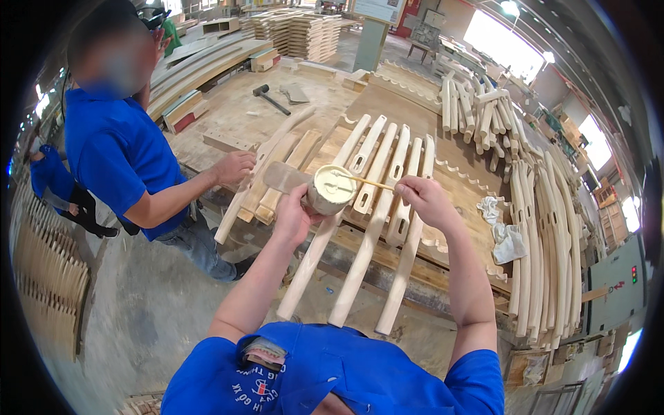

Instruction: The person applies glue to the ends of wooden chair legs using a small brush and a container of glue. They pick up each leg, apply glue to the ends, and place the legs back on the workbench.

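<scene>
My left hand (294, 216) is wrapped round a small cup (328, 203) of pale cream paste, held above the near edge of the workbench. A thin wooden stick (374, 182) is pinched in my right hand (426, 196), its far end in the paste. Beneath the cup and stick lies a row of several pale wooden slats (364, 266), some with oval slots, their near ends overhanging the bench. A flat brownish rectangular piece (285, 178) shows just left of the cup; whether my left hand touches it I cannot tell.
A co-worker in blue (114, 149) stands at the left, one hand on curved wooden pieces (266, 169). A black-headed mallet (271, 99) lies farther back on the bench (228, 114). Slat stacks (546, 235) and white rags (508, 242) are at right, near a grey control box (615, 283).
</scene>
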Available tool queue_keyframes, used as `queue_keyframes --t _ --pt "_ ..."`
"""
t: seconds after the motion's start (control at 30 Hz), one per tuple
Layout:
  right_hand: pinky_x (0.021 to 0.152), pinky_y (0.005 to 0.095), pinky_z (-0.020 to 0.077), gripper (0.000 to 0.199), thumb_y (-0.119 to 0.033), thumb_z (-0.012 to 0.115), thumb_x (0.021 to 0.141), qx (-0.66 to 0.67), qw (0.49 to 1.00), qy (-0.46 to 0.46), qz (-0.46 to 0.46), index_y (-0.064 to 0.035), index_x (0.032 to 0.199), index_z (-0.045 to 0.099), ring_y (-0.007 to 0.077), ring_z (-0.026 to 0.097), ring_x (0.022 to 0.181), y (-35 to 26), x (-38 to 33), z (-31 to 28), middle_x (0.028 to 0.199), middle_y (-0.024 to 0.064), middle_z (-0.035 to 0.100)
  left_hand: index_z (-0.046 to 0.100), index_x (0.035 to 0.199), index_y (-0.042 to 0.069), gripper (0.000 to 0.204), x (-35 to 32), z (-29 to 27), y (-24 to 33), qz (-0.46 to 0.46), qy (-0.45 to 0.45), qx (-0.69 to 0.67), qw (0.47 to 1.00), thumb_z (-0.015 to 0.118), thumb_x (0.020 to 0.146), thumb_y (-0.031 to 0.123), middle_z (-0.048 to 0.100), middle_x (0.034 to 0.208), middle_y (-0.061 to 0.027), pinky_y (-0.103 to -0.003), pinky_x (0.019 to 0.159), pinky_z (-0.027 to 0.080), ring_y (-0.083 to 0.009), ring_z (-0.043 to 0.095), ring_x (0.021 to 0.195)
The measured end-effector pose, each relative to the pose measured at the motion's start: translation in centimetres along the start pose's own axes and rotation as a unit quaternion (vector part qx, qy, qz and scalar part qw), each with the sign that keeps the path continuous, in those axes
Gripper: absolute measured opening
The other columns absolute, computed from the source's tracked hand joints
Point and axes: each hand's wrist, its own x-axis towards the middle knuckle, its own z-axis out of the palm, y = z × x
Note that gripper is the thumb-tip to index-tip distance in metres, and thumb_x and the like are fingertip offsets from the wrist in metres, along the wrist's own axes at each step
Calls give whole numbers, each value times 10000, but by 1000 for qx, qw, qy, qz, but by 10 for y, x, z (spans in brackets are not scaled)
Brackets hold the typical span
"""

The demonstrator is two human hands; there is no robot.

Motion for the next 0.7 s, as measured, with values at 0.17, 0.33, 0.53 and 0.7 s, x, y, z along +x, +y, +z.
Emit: queue_keyframes --t 0.17,0.33,0.53,0.7 --pt "578 252 400 180 -189 577 871 110 992 55 -9 -12 877 606 84 471 619 28 12 8 710 17 559 500 1144 12 333 10 9 -5 -10 17 2 1000 402 930 247 560 1102 -109 -420 721 543 -234 605 936" --pt "719 327 455 215 -226 578 851 -19 988 152 28 -23 906 626 216 567 795 85 29 24 882 91 589 467 1212 19 374 -2 -17 -5 -11 37 -20 999 374 936 254 498 1227 -132 -463 830 501 -263 533 1094" --pt "738 363 470 206 -250 557 843 -91 980 171 52 -74 892 653 250 577 857 109 55 43 900 77 583 440 1226 -4 394 -28 -44 1 -5 78 -21 997 344 942 252 478 1245 -163 -499 842 492 -293 515 1117" --pt "722 373 481 180 -246 566 829 -155 968 198 23 -92 849 657 243 581 855 116 64 49 877 63 575 450 1186 -15 368 -37 -59 5 9 83 -31 996 358 936 238 506 1197 -166 -492 773 537 -301 556 1063"
